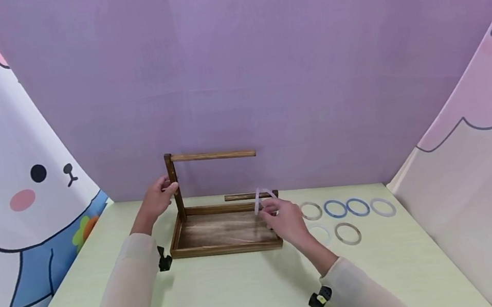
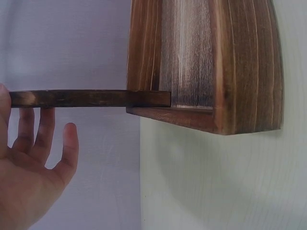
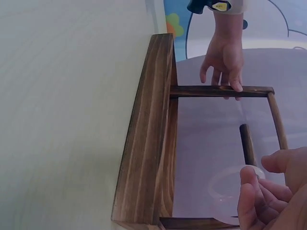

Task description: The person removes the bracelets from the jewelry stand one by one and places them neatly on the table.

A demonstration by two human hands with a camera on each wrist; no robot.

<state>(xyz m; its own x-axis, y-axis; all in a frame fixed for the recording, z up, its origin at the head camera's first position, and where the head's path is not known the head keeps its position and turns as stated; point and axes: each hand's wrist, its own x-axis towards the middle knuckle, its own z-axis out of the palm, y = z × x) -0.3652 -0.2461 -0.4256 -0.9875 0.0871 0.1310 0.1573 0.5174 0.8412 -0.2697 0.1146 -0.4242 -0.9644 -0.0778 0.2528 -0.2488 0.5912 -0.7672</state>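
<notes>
A dark wooden stand (image 1: 225,231) with a tray base, an upright post (image 1: 174,183), a long top bar (image 1: 212,155) and a short lower bar (image 1: 242,196) sits on the pale green table. My left hand (image 1: 170,187) rests against the post, fingers laid straight behind it and thumb apart in the left wrist view, where hand (image 2: 48,120) and post (image 2: 91,98) show. My right hand (image 1: 268,208) pinches a translucent white ring (image 1: 264,196) beside the free end of the lower bar. In the right wrist view the ring (image 3: 225,201) sits in my fingertips (image 3: 249,179) near that bar (image 3: 247,143).
Several loose rings lie on the table right of the stand: a brownish one (image 1: 311,210), two blue ones (image 1: 334,208) (image 1: 358,207), a pale one (image 1: 382,207), and two nearer ones (image 1: 319,232) (image 1: 348,233). Purple and cartoon backdrops enclose the table (image 1: 246,298).
</notes>
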